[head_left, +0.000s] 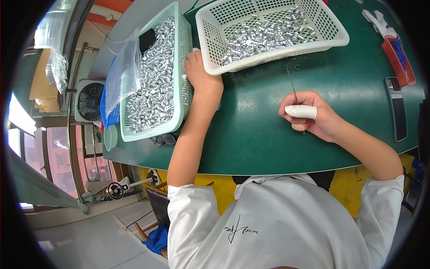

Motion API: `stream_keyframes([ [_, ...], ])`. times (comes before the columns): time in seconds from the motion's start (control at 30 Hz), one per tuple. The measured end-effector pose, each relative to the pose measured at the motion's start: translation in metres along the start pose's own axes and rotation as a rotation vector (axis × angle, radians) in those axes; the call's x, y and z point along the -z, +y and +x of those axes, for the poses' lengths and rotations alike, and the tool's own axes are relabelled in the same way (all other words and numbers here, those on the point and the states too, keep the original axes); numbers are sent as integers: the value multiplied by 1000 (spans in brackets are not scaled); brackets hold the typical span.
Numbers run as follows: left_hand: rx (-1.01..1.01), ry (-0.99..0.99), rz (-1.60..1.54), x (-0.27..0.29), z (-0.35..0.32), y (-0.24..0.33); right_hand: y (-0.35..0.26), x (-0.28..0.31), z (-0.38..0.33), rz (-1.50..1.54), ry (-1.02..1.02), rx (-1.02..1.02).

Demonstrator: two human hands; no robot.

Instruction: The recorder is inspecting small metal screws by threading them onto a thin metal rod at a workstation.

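Note:
My right hand is closed around a thin dark metal pick, its tip pointing up and away over the table. A white finger cot covers the thumb of that hand. My left hand reaches into the gap between a pale green basket and a white basket. Its fingers are curled, and the white basket's corner hides part of them, so what they hold does not show. Small silvery metal cylinders fill the green basket. More silvery metal pieces lie heaped in the white one.
The green table curves along its near edge. At the right lie a dark, silver-framed handheld device and a red container. A clear plastic bag hangs over the green basket's left side. Small curled shavings lie beyond my right hand.

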State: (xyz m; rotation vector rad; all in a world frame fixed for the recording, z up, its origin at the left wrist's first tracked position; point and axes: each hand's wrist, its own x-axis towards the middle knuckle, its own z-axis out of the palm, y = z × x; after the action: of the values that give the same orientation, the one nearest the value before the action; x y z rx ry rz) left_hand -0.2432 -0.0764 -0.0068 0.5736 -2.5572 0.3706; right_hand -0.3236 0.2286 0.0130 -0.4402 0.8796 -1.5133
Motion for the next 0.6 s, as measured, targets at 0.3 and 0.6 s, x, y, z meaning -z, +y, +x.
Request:
stream_keyframes([
  [0.3, 118, 100, 9, -9, -2, 2, 0, 3, 4, -42, 51, 4],
  [0.6, -213, 180, 251, 2, -19, 2, -6, 11, 6, -160, 137, 179],
])
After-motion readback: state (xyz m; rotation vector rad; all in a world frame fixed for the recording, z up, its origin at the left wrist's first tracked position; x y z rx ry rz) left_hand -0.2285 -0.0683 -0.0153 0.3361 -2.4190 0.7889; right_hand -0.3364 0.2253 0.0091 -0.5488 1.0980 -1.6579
